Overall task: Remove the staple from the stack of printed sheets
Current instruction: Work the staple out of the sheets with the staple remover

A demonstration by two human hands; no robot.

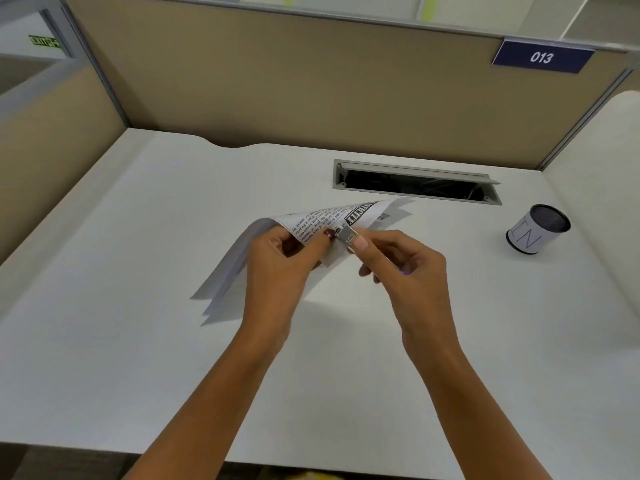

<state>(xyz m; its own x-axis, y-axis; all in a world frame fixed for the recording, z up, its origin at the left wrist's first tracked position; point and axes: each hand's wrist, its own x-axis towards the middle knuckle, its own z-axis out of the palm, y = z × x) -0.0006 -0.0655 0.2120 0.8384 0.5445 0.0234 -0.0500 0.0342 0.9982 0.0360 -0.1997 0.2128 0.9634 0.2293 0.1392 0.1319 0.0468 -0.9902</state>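
The person is holding the stack of printed sheets (311, 220) up off the white counter (138, 341), roughly over its middle, with the pages fanning apart and drooping down to the left so that their lower corners are hanging close to the surface. The left hand (280, 258) is gripping the stack near its upper edge, fingers curled round the paper and the thumb pressing on the printed side beside a bold black heading. The right hand (408, 268) is pinching a small shiny metal tool (348, 235) between thumb and forefinger, and the tip of that tool is touching the paper right next to the left thumb. The staple itself is too small to make out; it is not possible to tell whether the tool is catching it. To the right, well apart from the hands, a dark mesh cup (536, 230) wrapped in a white label is standing on the counter. Behind the sheets a long cable slot (415, 185) is lying open in the counter, and a tan partition (277, 81) is rising at the back, carrying a blue plate (542, 57) reading 013.
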